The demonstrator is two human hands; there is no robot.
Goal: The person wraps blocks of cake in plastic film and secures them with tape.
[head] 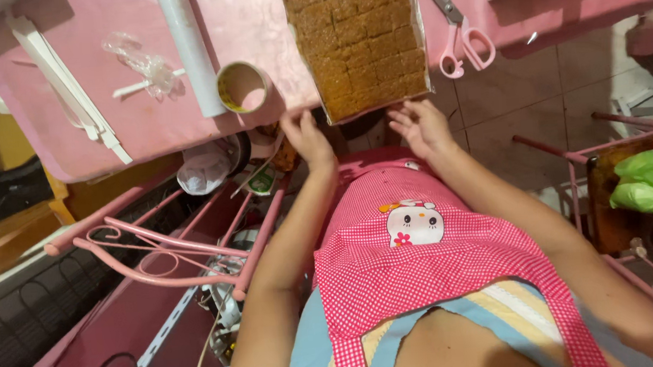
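Reaching with open, empty left hand (307, 136) and right hand (420, 125) at tray (358, 37) edge, tape roll (243, 87), scissors (455, 26) beside, pink bench (143, 120), tiled floor (514, 106).

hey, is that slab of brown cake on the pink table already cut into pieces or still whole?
Cut. The brown slab shows a grid of scored lines dividing it into small squares, and it lies flat on the pink table. Whether the cuts go right through, cannot tell.

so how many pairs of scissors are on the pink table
1: the pink-handled scissors lie on the pink table, just right of the tray of cut brown squares. Others may lie out of frame.
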